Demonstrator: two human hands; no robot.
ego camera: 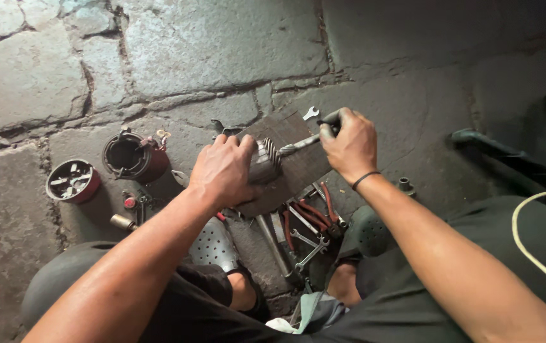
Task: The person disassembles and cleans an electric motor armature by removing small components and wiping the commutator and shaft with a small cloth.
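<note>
L hand [222, 170] fingers clamp metal rotor [266, 162] on wood block [298, 166] mid stone floor [222, 44]; R hand [349, 145] fingers grip tool handle [331, 118].

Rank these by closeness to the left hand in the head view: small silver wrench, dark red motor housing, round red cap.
From the left hand:
1. Dark red motor housing, to its left.
2. Small silver wrench, up and right, by the right hand.
3. Round red cap, farthest left.

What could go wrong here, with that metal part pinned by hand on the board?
1. The left hand alone steadies the ribbed metal part on the wooden board; if the tool in the right hand slips, it may strike the fingers.
2. Loose wrenches and pliers lie by the feet; the part could roll off into them.
</note>
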